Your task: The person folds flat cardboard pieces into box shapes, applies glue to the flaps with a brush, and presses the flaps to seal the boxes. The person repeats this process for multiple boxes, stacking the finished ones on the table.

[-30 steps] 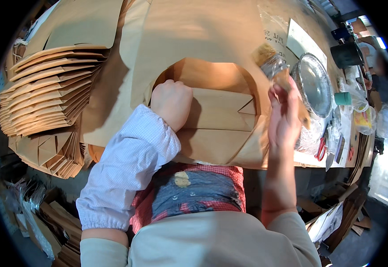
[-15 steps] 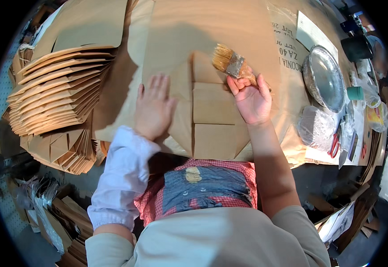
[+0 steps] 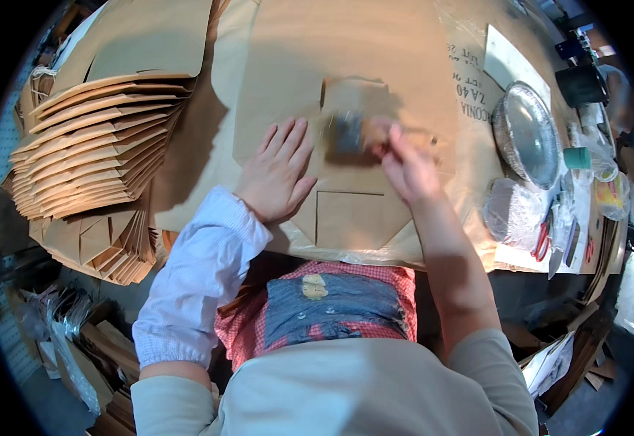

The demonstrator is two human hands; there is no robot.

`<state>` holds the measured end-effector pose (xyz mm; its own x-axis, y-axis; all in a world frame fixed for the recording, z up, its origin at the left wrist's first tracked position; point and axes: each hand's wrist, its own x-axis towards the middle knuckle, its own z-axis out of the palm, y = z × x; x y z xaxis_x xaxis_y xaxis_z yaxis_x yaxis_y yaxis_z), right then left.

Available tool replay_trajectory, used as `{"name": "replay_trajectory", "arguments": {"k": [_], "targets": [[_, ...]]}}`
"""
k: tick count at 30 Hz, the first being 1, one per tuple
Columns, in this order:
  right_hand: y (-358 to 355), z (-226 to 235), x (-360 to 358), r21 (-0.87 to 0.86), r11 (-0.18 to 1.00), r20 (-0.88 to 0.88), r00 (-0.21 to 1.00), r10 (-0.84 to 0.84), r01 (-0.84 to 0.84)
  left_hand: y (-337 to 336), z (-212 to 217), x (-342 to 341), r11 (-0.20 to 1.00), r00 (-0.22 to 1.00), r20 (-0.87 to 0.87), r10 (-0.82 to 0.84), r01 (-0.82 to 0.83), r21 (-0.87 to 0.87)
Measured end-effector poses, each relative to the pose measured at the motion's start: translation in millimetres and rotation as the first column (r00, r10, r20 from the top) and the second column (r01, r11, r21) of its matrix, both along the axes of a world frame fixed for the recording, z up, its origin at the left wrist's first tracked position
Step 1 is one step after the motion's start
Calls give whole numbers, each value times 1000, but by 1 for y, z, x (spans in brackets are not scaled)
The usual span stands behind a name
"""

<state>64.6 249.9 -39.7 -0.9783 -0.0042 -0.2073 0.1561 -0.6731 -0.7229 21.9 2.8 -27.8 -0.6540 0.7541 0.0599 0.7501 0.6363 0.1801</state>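
Observation:
A brown paper bag (image 3: 349, 231) lies on the worktable in front of me, its folded bottom toward my body. My left hand (image 3: 279, 171) rests flat on the paper left of the folds, fingers spread. In my right hand (image 3: 406, 163) is a wide paintbrush (image 3: 349, 133), gripped by its wooden handle. The bristles point left and appear to touch the bag's folded part; motion blurs the brush and the fingers. Beyond the brush a paper flap (image 3: 354, 93) shows a raised edge.
At the left stands a fanned stack of folded paper bags (image 3: 102, 145). On the right are a round metal bowl (image 3: 531, 134), a plastic-wrapped bundle (image 3: 513, 212), red-handled scissors (image 3: 542, 240), a knife (image 3: 555, 254), a green cap (image 3: 577, 158) and a dark pot (image 3: 582, 82).
The paintbrush has swung down and left from a raised position onto the folded paper. My left hand has shifted right, toward the folds.

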Motion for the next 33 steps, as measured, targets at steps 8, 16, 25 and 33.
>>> {"name": "replay_trajectory", "arguments": {"k": [8, 16, 25, 33], "targets": [[41, 91, 91, 930, 27, -315, 757, 572, 366, -2, -5, 1, 1000, 998, -55, 4, -4, -12], [3, 74, 139, 979, 109, -201, 712, 673, 174, 0, -10, 1, 1000, 994, -104, 11, -11, 0], [-64, 73, 45, 918, 217, -383, 596, 706, 333, -16, -21, -37, 915, 969, 213, -124, 29, 403], [-33, 82, 99, 992, 57, -112, 581, 806, 112, -7, -24, -19, 901, 1000, 2, 8, -8, 435]]}}
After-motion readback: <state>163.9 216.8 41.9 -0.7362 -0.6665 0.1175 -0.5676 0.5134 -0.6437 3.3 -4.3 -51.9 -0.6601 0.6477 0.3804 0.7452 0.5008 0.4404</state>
